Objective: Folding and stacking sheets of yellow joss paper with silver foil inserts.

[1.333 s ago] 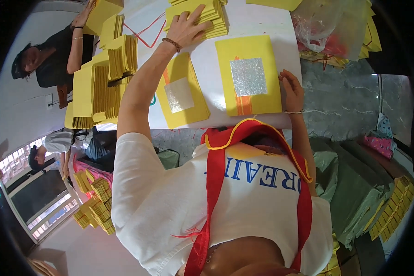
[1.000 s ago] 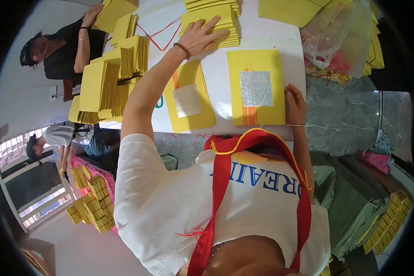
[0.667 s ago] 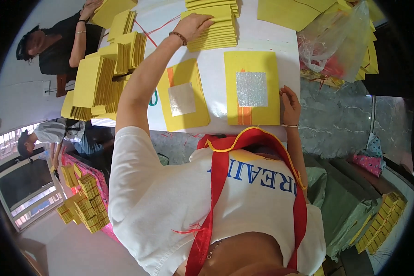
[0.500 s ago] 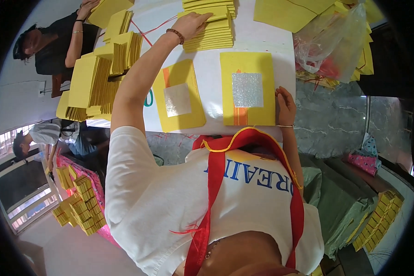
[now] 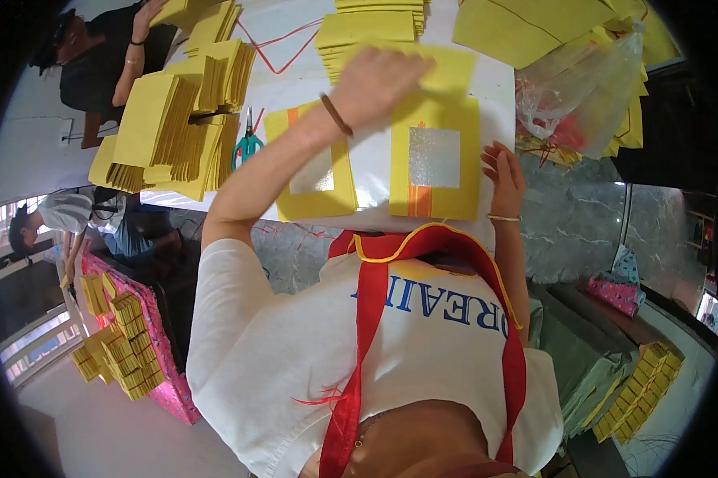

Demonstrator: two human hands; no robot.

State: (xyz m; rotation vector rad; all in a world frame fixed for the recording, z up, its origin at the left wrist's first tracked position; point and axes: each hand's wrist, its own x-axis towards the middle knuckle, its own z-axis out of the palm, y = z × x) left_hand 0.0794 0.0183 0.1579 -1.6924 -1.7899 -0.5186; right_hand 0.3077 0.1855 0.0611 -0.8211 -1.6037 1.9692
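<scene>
White table top (image 5: 371,171) fills the middle of my view, and it is covered with yellow paper. My left hand (image 5: 379,80) is stretched far out over the table. It pinches one yellow sheet (image 5: 447,76) between thumb and fingers, just in front of a tall pile of yellow sheets (image 5: 367,32). The hand is a bit blurry. I wear a brown band on that wrist.

My right hand (image 5: 504,171) rests at the near edge of the table. Its fingers are loose and a little bent, and they touch the right side of a yellow sheet with a shiny silver square (image 5: 435,159) and an orange stripe. It holds nothing. A second sheet like that (image 5: 315,171) lies just beside it on the left, partly under my left arm.

Green scissors (image 5: 247,143) lie on the table near big bundles of yellow paper (image 5: 172,127). Red string (image 5: 275,40) winds across the far part of the table. A clear plastic bag (image 5: 586,88) sits on the right, past my right hand. Another person (image 5: 96,60) in dark clothes is at the far left corner. More yellow stacks (image 5: 124,334) sit on a pink box down by the floor.
</scene>
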